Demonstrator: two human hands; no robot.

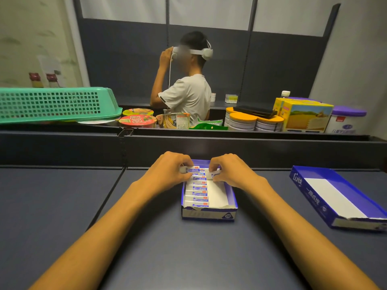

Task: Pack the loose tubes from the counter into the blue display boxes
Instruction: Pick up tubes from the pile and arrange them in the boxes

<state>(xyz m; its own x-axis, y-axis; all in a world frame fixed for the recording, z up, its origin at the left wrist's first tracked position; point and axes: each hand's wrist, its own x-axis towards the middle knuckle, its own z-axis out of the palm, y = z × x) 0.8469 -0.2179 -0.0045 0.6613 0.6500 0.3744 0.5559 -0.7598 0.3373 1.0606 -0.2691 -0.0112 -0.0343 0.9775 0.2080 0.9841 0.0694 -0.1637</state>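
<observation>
Head view: left hand (167,170) and right hand (230,171) each pinch a tube (189,169) over the box (209,214).

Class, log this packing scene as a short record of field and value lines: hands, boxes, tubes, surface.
left hand: left hand pinches a white-and-blue tube over the box's far end
right hand: right hand pinches another white-and-blue tube
centre box: blue cardboard display box, one row of tubes along its left side, right side bare
second box: empty blue display box, to the right
surface: dark grey counter
</observation>
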